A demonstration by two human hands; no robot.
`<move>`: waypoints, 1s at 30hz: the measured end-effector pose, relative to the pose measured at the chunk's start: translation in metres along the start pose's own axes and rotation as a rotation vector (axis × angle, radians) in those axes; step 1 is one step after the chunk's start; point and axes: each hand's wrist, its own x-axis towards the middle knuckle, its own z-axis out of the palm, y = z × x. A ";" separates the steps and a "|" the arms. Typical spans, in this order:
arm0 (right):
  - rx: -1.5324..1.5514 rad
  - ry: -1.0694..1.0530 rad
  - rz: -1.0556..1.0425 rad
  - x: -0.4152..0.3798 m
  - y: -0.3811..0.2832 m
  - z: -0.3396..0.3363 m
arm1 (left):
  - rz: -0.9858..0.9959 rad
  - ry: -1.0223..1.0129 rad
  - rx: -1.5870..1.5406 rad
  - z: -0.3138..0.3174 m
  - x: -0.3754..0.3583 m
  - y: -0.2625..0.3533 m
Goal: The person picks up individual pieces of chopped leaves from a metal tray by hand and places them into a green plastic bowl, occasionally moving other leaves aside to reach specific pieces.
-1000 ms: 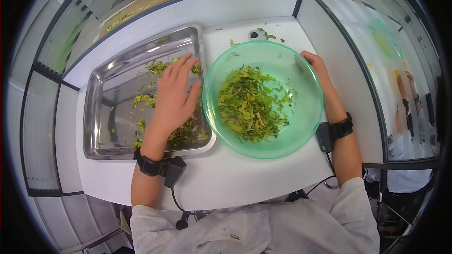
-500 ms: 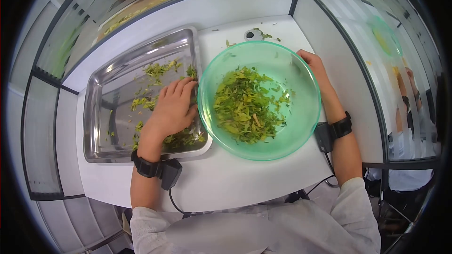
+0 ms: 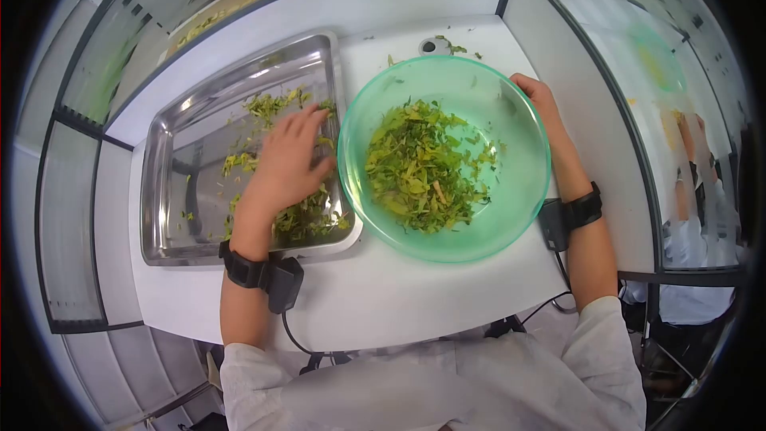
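A translucent green bowl stands on the table, with a heap of chopped green and yellowish leaves mostly toward its left side. My right hand grips the bowl's rim at the upper right, its fingertips partly out of sight. To the left lies a shallow steel tray with leaf scraps scattered across it. Over the tray's right half is my left hand, palm down, fingers stretched out and thumb apart, holding nothing that I can see. More leaves lie beside and below that hand, near the tray's front right corner.
White table with loose leaf bits around a round cable hole at the back. Partition panels with glass tops enclose the back and sides. Black wrist straps carry small boxes, whose cables hang down by the table's front edge.
My left hand has shifted slightly upward over the tray, its fingers more spread. The whole view has moved a little. My right hand keeps its place on the bowl's rim.
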 end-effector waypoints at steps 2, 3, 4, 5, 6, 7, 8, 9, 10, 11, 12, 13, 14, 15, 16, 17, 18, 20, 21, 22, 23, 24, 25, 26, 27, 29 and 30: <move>-0.088 -0.011 -0.055 0.003 0.015 -0.007 | 0.026 -0.150 0.002 0.001 -0.004 0.003; -0.142 -0.008 -0.109 0.007 0.017 -0.008 | 0.017 -0.127 0.019 -0.002 0.002 0.001; -0.133 -0.018 -0.124 0.011 0.011 -0.005 | 0.017 -0.132 -0.001 -0.004 0.002 0.002; -0.030 -0.030 -0.070 0.005 0.005 -0.002 | 0.016 -0.159 -0.033 -0.003 -0.003 0.004; 0.069 -0.039 -0.012 0.000 0.003 0.000 | 0.032 -0.064 -0.010 -0.004 -0.003 0.007; 0.068 -0.040 -0.014 0.001 0.003 0.002 | 0.031 -0.063 -0.010 -0.010 -0.003 0.009; 0.069 -0.033 -0.023 0.002 0.004 0.001 | -0.028 -0.106 -0.017 -0.016 0.001 0.012; 0.068 -0.026 -0.025 0.001 0.005 0.000 | -0.086 -0.156 -0.028 -0.018 0.004 0.015; 0.047 -0.034 -0.029 0.002 0.008 -0.003 | -0.111 -0.114 -0.059 -0.015 0.006 0.013; 0.042 -0.029 -0.026 0.003 0.010 -0.006 | -0.105 -0.115 -0.065 -0.013 0.007 0.012; 0.042 -0.032 -0.009 0.004 0.011 -0.006 | -0.149 -0.075 -0.110 -0.012 0.008 0.010; 0.046 -0.038 0.008 0.003 0.010 -0.004 | -0.196 -0.038 -0.153 -0.011 0.007 0.008; 0.052 -0.028 0.016 0.000 0.002 -0.001 | -0.159 0.031 -0.179 -0.006 0.006 0.004; 0.054 -0.028 0.018 -0.001 0.003 -0.001 | -0.160 0.028 -0.178 -0.006 0.005 0.002; 0.043 -0.030 0.009 0.000 0.004 -0.001 | -0.121 0.010 -0.167 -0.007 0.005 0.002; 0.032 -0.031 0.001 0.001 0.004 -0.002 | -0.081 -0.008 -0.156 -0.008 0.004 0.003; 0.017 -0.028 0.004 0.001 0.003 -0.001 | -0.082 -0.009 -0.159 -0.009 0.004 0.004; 0.042 -0.022 0.014 0.001 0.004 -0.001 | -0.128 -0.109 -0.180 -0.014 0.005 0.009; 0.072 -0.018 0.022 0.001 0.005 -0.001 | -0.150 -0.159 -0.190 -0.015 0.006 0.010; 0.069 -0.021 0.007 0.002 0.008 -0.001 | -0.112 -0.090 -0.207 -0.012 0.005 0.011; 0.067 -0.018 0.008 0.002 0.008 -0.001 | -0.108 -0.090 -0.208 -0.013 0.006 0.011; 0.062 -0.014 0.013 0.002 0.008 -0.001 | -0.150 -0.140 -0.237 -0.016 0.007 0.013; 0.057 -0.012 0.018 0.003 0.007 -0.001 | -0.193 -0.191 -0.265 -0.018 0.008 0.014; 0.057 -0.013 0.017 0.002 0.006 -0.001 | -0.193 -0.190 -0.265 -0.017 0.007 0.014; 0.035 -0.008 0.024 0.001 0.005 -0.001 | -0.199 -0.173 -0.321 -0.016 0.007 0.013; 0.010 -0.005 0.027 0.002 0.003 -0.001 | -0.206 -0.153 -0.379 -0.016 0.007 0.014; 0.012 -0.009 0.024 0.002 0.005 -0.001 | -0.206 -0.152 -0.380 -0.018 0.007 0.016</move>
